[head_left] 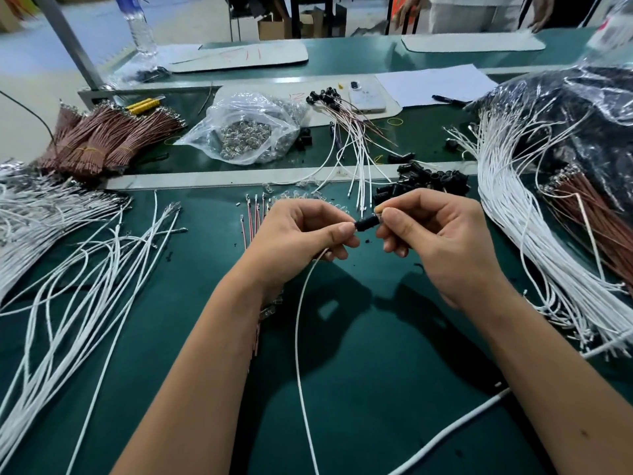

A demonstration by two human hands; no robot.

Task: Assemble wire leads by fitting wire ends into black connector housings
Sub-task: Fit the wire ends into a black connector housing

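Observation:
Above the green mat, my right hand (435, 241) pinches a small black connector housing (367, 223) between thumb and forefinger. My left hand (301, 234) pinches the end of a long white wire (301, 337) right at the housing's left end; the wire hangs down from that hand and trails toward me. The wire's tip is hidden by my fingers, so I cannot tell how far it sits in the housing. A pile of loose black housings (424, 181) lies just beyond my right hand.
Loose white wires (85, 269) spread at left and a thick white bundle (534, 234) at right. Brown wire bundles (102, 142), a bag of metal parts (246, 132), finished leads (346, 132), short pink wires (251, 217) and a phone (366, 96) lie beyond. Another person stands at the far bench.

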